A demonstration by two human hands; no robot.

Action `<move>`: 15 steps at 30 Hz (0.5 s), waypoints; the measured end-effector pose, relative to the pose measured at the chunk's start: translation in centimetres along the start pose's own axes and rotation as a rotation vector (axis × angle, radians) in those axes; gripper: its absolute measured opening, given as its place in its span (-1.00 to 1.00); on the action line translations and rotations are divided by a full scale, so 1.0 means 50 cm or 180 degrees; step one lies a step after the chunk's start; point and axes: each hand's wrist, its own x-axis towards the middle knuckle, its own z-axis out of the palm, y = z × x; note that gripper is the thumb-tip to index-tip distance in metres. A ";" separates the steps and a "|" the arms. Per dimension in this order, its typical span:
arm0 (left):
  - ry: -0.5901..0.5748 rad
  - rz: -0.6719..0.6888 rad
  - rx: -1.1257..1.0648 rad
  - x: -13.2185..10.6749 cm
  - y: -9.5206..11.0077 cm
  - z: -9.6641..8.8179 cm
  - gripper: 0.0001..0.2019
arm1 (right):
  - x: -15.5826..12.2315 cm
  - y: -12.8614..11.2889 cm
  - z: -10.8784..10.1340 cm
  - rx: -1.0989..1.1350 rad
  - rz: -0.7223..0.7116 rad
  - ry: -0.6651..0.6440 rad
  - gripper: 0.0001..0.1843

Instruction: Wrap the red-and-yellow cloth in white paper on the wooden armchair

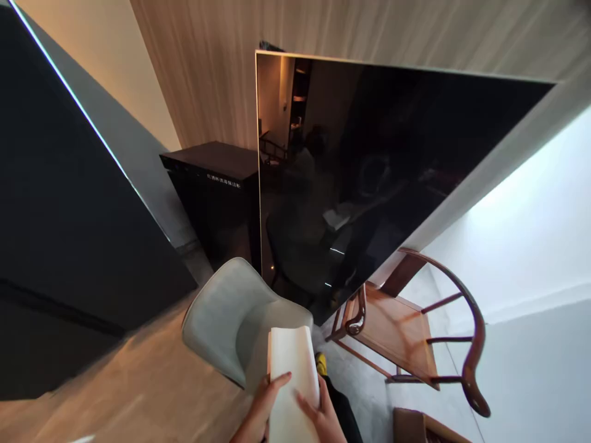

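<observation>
A folded white cloth [292, 369] stands upright at the bottom centre of the head view. My left hand [259, 409] grips its left edge, thumb laid across the front. My right hand [323, 417] holds its right side, fingers pressed against the fabric. The cloth is raised in front of a grey upholstered chair [221, 317]. Above it hangs a large dark screen [369, 172], in which a dim figure and the room show as a reflection.
A wooden armchair with a curved back [406, 332] stands to the right. A dark cabinet [217, 191] sits behind the grey chair against a wood-panelled wall. A wooden tabletop [138, 387] and a large black panel [60, 203] fill the left.
</observation>
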 end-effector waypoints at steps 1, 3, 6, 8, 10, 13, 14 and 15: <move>0.0045 0.0036 0.0009 0.023 -0.012 0.008 -0.50 | 0.030 0.010 -0.017 -0.0083 0.0026 0.0052 0.00; 0.0166 0.0107 -0.0051 0.071 -0.034 0.020 -0.50 | 0.094 0.025 -0.055 -0.0167 0.0220 -0.0093 -0.07; 0.0487 0.0271 -0.0169 0.160 -0.072 0.035 -0.48 | 0.217 0.034 -0.109 -0.0187 0.0650 -0.0752 -0.12; 0.0725 0.0368 -0.0266 0.241 -0.104 0.044 -0.44 | 0.328 0.047 -0.132 -0.0517 0.0729 -0.1142 -0.19; 0.0935 0.0457 -0.0374 0.342 -0.146 0.051 -0.38 | 0.458 0.082 -0.144 -0.1367 0.0340 -0.1247 -0.28; 0.1326 0.0624 -0.0444 0.515 -0.235 0.050 -0.31 | 0.645 0.196 -0.149 -0.2545 -0.0599 -0.1191 -0.23; 0.1490 0.0675 -0.0412 0.570 -0.274 0.048 -0.33 | 0.694 0.247 -0.154 -0.2825 -0.0802 -0.1247 -0.17; 0.1663 0.0708 -0.0363 0.621 -0.317 0.045 -0.37 | 0.734 0.302 -0.161 -0.3059 -0.0965 -0.1309 -0.12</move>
